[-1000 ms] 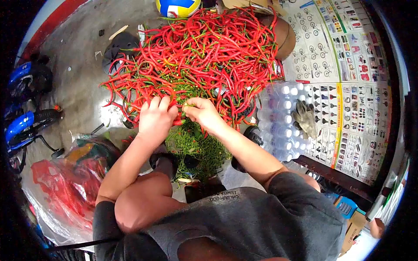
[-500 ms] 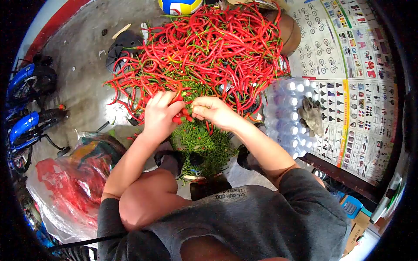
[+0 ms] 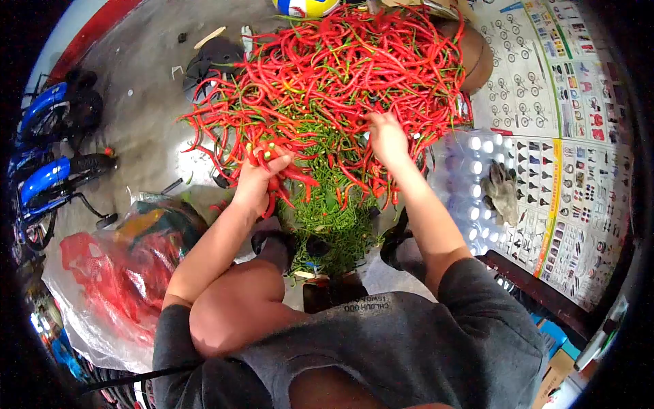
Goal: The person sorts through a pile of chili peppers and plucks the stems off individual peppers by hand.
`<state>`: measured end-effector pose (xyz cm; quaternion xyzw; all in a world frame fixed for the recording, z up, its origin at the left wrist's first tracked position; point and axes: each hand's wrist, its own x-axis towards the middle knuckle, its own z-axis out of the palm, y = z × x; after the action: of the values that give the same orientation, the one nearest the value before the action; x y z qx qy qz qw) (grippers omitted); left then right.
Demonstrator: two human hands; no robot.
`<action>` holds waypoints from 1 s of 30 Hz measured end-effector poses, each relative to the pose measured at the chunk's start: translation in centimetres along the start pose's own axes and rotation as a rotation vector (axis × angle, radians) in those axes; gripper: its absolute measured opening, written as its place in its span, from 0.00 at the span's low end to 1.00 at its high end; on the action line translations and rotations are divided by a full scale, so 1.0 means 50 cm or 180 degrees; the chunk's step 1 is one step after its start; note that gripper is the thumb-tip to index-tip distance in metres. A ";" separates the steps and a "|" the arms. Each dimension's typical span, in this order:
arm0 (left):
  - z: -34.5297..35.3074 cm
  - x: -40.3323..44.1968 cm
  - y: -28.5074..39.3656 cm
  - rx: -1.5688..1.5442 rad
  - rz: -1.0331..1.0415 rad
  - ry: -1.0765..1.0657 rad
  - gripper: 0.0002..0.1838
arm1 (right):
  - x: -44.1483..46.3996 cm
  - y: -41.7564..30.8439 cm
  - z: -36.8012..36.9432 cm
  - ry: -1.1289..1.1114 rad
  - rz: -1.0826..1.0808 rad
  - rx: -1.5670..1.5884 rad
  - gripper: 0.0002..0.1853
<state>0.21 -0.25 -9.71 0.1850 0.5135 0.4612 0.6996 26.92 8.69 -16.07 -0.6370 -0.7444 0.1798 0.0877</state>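
Note:
A large pile of long red chili peppers (image 3: 354, 61) with green stems spreads in front of me. My left hand (image 3: 256, 178) is closed around a bunch of red chili peppers (image 3: 269, 158), whose cut-looking ends poke out above the thumb. At the pile's near right side is my right hand (image 3: 390, 140), its fingers bent together against the peppers. Whatever is between those fingertips is hidden. Below and between the hands lies a heap of green stems (image 3: 330, 228), reaching down between my feet.
Plastic-wrapped bottles with white caps (image 3: 473, 184) stand at the right, a grey glove (image 3: 503, 193) beside them on a printed sheet (image 3: 531, 88). A clear and red plastic bag (image 3: 112, 279) lies left, near blue-fendered wheels (image 3: 48, 177). A ball (image 3: 306, 7) sits behind the pile.
My hands were together over the stems and are now apart. The right hand has moved up and right to the pile; the left stays around its bunch. The view has shifted slightly.

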 end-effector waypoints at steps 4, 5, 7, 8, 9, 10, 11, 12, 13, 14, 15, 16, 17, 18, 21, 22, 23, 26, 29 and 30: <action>-0.022 0.010 -0.006 -0.0533 -0.0435 -0.0285 0.07 | 0.018 0.037 0.013 -0.0315 0.0111 -0.0798 0.19; -0.020 0.011 -0.006 -0.0555 -0.0328 -0.0425 0.08 | 0.028 0.053 0.022 -0.0284 0.0041 -0.0846 0.13; -0.018 0.011 -0.002 -0.0627 -0.0298 -0.0469 0.08 | 0.037 0.063 0.022 0.0560 -0.0311 -0.0529 0.06; -0.019 0.010 -0.001 -0.0701 -0.0287 -0.0528 0.08 | 0.037 0.044 -0.002 0.0962 -0.0465 -0.0336 0.05; -0.025 0.012 -0.005 -0.0864 -0.0388 -0.0503 0.08 | 0.031 0.022 -0.025 0.1327 -0.0430 0.0064 0.08; -0.027 0.016 -0.010 -0.0882 -0.0382 -0.0483 0.08 | 0.023 -0.005 -0.051 0.1510 -0.0365 0.0502 0.09; -0.028 0.018 -0.013 -0.0832 -0.0516 -0.0476 0.08 | 0.010 -0.031 -0.079 0.1544 -0.0382 0.0656 0.09; -0.027 0.018 -0.016 -0.0778 -0.0649 -0.0471 0.08 | -0.007 -0.058 -0.106 0.1579 -0.0396 0.0812 0.10; -0.015 0.014 -0.011 -0.0774 -0.0802 -0.0509 0.09 | -0.027 -0.088 -0.125 0.1548 -0.0428 0.0905 0.07; 0.010 0.001 0.000 -0.0899 -0.0865 -0.0400 0.08 | -0.043 -0.106 -0.115 0.1372 -0.0269 0.1984 0.06; 0.017 0.002 -0.003 -0.0834 -0.0918 -0.0493 0.09 | -0.063 -0.129 -0.114 0.0933 -0.0055 0.2822 0.06; 0.021 0.004 -0.005 -0.0769 -0.0970 -0.0581 0.09 | -0.084 -0.160 -0.115 0.0450 0.0175 0.3641 0.06; 0.030 0.002 -0.007 -0.0812 -0.0871 -0.0532 0.10 | -0.108 -0.190 -0.104 0.0190 0.0455 0.4485 0.06; 0.029 0.007 -0.015 -0.0957 -0.0687 -0.0574 0.11 | -0.129 -0.218 -0.094 -0.0093 0.0763 0.5316 0.06; 0.030 0.007 -0.014 -0.1025 -0.0367 -0.0555 0.13 | -0.176 -0.251 -0.055 -0.0508 0.0693 0.4950 0.06; 0.035 -0.001 0.001 -0.1006 -0.0371 -0.0542 0.13 | -0.183 -0.256 -0.050 -0.0538 0.0532 0.4630 0.08; 0.039 -0.005 0.012 -0.0984 -0.0378 -0.0538 0.14 | -0.183 -0.257 -0.055 -0.0636 0.0307 0.4368 0.08; 0.029 -0.008 0.020 -0.0642 -0.0516 -0.0342 0.14 | -0.152 -0.224 -0.082 -0.0634 -0.0379 0.3460 0.10; 0.033 -0.010 0.028 -0.0011 -0.0322 -0.0312 0.14 | -0.110 -0.214 -0.101 -0.0022 -0.0304 0.2926 0.10; 0.036 -0.010 0.029 0.0449 -0.0050 -0.0222 0.14 | -0.102 -0.223 -0.103 -0.0058 -0.0348 0.2945 0.09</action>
<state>1.15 0.44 -7.65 0.2458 0.5214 0.4117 0.7059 19.45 3.14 -6.59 -0.4892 -0.6193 0.4936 0.3655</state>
